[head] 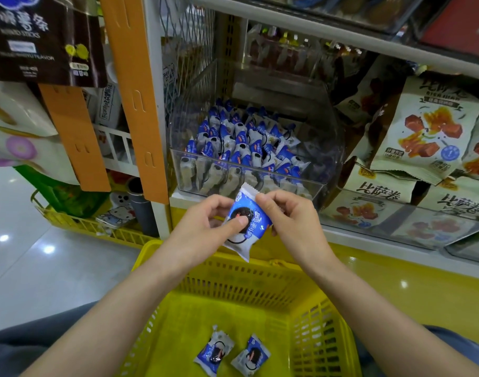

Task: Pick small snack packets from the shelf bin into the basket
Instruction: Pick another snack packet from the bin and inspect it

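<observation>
Head view. Held packet [246,221] at frame centre, just below front wall of bin [328,148], bottom corner overlapping far rim of basket [246,284] in the frame. Long axis near vertical in frame, slightly tilted, with the crimped top edge toward the bin and the bottom edge toward the basket.

Clamped from both sides. Left hand [205,227] on its left half, thumb flat on the printed face, other fingers [219,202] curled behind. Right hand [290,219] pinching the upper right edge, fingers curled tight. Nothing else in either hand. Both equally near. Left carries more of the packet, so probably the one to make the drop.

Key relation: basket floor straight down-frame from the packet, toward the body. Packet A [213,352] and packet B [250,355] already flat on that floor at lower centre, side by side, just apart. Bare floor on either side of them.

Judgement: pick done for this one, transfer in hand. Next move needs a short pull down-frame past the rim, then release. Risk: early release, packet catching the rim or landing outside.

Bin well stocked with the same blue-white packets stood on end in rows. Larger bags [423,126] on shelf at right, not task items.
</observation>
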A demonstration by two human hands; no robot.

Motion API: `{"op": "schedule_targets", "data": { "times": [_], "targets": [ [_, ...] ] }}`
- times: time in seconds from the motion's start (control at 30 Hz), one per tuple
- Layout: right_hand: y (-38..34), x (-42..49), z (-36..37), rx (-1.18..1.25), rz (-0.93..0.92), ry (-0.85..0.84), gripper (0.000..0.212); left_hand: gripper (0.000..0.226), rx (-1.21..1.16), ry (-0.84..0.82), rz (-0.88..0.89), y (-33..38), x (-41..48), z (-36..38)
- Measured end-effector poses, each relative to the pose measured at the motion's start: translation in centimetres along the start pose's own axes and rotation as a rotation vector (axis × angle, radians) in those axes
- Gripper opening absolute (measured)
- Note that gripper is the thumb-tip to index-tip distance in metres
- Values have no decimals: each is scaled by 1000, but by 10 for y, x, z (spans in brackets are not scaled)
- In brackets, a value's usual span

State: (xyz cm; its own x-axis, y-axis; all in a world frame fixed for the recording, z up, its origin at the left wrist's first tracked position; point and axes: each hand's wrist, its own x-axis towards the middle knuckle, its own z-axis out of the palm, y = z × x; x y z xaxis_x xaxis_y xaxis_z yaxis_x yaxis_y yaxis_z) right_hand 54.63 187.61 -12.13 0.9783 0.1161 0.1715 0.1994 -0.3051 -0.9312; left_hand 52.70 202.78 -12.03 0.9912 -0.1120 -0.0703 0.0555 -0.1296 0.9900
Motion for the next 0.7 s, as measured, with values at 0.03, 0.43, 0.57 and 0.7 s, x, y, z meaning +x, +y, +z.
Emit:
{"op": "schedule_targets", "data": {
  "times": [0.03, 0.43, 0.57, 0.7],
  "targets": [
    [0, 0, 0, -41, -28, -12, 22, 17, -12, 7, 6, 0, 0, 1],
    [-7, -13, 9, -419, -396, -27, 11, 23, -183, 241, -10, 3, 0, -5],
    [-11, -11, 12, -264, -330, 10, 8, 25, -246, 27, -109, 12, -2, -12],
    [-23, 5, 16, -45, -163, 34, 10, 27, -123, -53, -85, 19, 0, -21]
  ]
}}
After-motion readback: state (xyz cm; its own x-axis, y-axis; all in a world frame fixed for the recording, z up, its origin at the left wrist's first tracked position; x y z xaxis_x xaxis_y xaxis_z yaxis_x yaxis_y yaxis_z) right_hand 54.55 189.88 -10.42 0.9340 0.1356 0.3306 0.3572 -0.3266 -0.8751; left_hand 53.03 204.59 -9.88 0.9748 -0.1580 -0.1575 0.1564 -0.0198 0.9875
